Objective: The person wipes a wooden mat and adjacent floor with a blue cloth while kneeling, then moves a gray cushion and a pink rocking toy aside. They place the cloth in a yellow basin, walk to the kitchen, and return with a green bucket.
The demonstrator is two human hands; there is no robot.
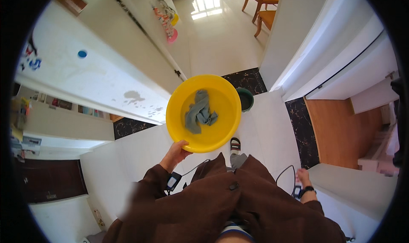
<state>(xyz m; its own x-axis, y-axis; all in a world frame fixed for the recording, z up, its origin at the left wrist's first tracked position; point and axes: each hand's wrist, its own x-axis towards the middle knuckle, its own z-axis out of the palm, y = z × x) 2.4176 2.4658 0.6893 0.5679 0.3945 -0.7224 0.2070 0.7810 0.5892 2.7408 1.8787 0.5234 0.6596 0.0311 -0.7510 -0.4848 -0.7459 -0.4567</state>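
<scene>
My left hand (177, 153) grips the near-left rim of a round yellow plastic basin (223, 128), held out over the floor. Inside the basin lies a crumpled grey-green cloth (198, 112). My right hand (302, 175) hangs low at my right side, away from the basin; no object shows in it, and its fingers are too small to read clearly. Both wrists carry a small device with a cable, and the right wrist also has a black band.
A dark green bucket (245, 100) stands on the floor just beyond the basin, by a black marble threshold (246, 80). White walls and doorways flank me. Wooden chairs (266, 18) stand in the room ahead. On the right, another threshold (302, 128) borders a wooden floor (338, 131).
</scene>
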